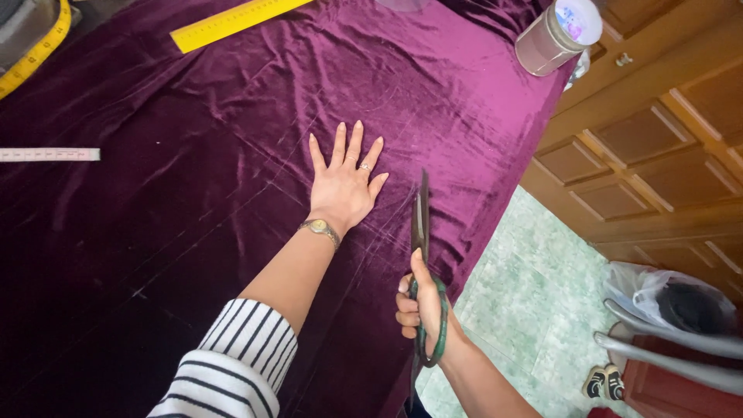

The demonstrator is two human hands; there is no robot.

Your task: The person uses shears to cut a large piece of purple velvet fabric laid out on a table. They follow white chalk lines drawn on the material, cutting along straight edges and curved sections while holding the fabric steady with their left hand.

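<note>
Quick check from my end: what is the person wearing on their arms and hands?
The left arm has a sleeve with black and white stripes pushed up above the elbow, a small gold-toned wristwatch and a ring on the left hand. The right hand and forearm are bare.

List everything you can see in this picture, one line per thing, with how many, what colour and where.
velvet cloth: one, deep purple, spread over the table, faint chalk lines across it
scissors: one pair, dark blades, green handles, over the cloth's right edge
ruler: one, yellow, top of the cloth
tape measure: one, yellow, top left corner
white measuring strip: one, left edge, on the cloth
jar: one, grey with pale lid, top right corner of the cloth
wooden cabinet: one, brown, right
plastic bag: one, clear, floor at right
shoes: one pair, dark and white, tiled floor
left hand: flat on the cloth, fingers spread, ring and wristwatch, striped sleeve
right hand: grip on the scissors handles
</note>
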